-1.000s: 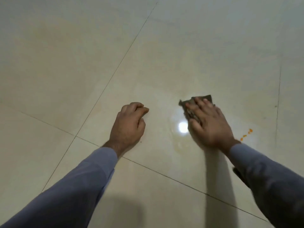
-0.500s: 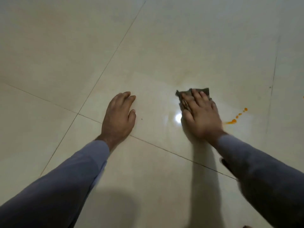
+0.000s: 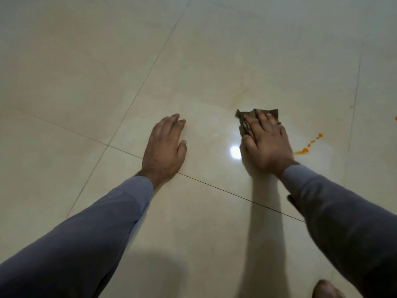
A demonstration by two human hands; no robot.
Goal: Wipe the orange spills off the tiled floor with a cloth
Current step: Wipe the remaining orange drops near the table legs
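Observation:
My right hand [image 3: 267, 145] lies flat, palm down, pressing a small dark brown cloth [image 3: 243, 123] against the glossy cream tiled floor [image 3: 204, 61]. Only the cloth's far and left edges show past my fingers. A short trail of orange spills [image 3: 308, 145] runs diagonally on the tile just right of that hand, apart from the cloth. Another orange spot [image 3: 395, 118] sits at the frame's right edge. My left hand [image 3: 164, 147] rests flat on the floor to the left, fingers extended, holding nothing.
Thin dark grout lines [image 3: 137, 91] cross the floor between large tiles. A bright lamp reflection [image 3: 235, 152] shines beside my right thumb. A toe or knee [image 3: 326, 289] shows at the bottom right corner. Both grey sleeves [image 3: 86, 233] reach in from below.
My left hand has uncurled from a loose fist and now lies flat. The view has shifted, bringing more of the orange trail into sight right of the cloth hand.

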